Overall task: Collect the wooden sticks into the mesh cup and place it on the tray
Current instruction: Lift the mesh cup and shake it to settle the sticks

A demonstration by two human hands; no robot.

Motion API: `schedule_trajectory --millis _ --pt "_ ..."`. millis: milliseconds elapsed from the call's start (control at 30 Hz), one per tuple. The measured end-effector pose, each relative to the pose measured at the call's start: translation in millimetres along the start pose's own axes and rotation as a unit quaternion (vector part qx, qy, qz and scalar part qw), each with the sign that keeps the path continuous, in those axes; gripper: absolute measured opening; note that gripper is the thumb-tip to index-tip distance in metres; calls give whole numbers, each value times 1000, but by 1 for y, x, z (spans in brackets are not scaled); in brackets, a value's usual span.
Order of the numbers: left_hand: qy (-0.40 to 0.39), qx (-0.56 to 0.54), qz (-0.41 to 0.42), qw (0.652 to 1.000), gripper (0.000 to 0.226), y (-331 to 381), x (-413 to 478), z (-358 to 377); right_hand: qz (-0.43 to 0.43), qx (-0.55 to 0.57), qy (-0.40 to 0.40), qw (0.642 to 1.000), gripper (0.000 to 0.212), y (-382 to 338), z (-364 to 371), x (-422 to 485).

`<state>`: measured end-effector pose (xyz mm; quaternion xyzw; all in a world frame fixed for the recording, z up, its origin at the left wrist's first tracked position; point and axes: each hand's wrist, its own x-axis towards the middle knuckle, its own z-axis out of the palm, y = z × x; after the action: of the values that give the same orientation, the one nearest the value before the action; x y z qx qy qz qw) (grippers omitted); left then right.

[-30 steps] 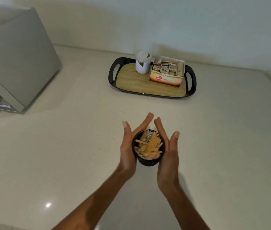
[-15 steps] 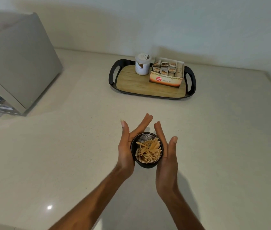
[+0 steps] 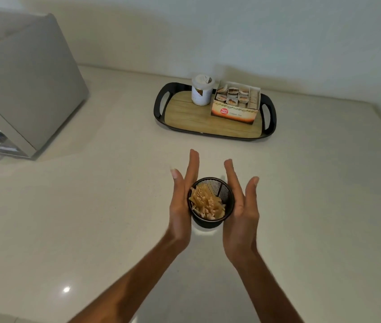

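A black mesh cup (image 3: 225,201) holds a bundle of wooden sticks (image 3: 205,202) that lean toward its left side. I clasp the cup between flat palms: my left hand (image 3: 181,201) presses its left wall and my right hand (image 3: 241,206) its right wall, fingers stretched forward. The cup hovers just above the counter, with a pale shadow under its base. The tray (image 3: 186,113), black-rimmed with a wood-look floor and two handle cut-outs, lies farther back on the counter.
On the tray stand a white jar (image 3: 201,90) at the back left and an open tea-bag box (image 3: 237,102) on the right. A grey appliance (image 3: 19,85) fills the left side. A wall runs behind the beige counter (image 3: 91,206).
Both hands and the cup have shifted slightly forward toward the tray. The sticks have slid over to the cup's left side. The tray looks nearer in the view.
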<state>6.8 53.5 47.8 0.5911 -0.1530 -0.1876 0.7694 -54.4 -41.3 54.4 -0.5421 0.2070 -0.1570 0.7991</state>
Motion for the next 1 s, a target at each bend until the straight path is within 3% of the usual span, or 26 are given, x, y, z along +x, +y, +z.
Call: schedule_trajectory --millis 233,400,533,1000 --pt "0 5 -22 1000 88 15 5 0 8 -5 1 1000 73 4 1 3" --pt "-33 55 -20 998 67 0 -30 24 19 48 53 997 72 -18 -19 33" --pt "14 5 -49 999 69 1 -18 12 20 15 6 1000 74 -4 -17 26" --pt "-36 -2 -64 997 84 -6 -7 2 -1 3 9 1000 75 4 -16 10"
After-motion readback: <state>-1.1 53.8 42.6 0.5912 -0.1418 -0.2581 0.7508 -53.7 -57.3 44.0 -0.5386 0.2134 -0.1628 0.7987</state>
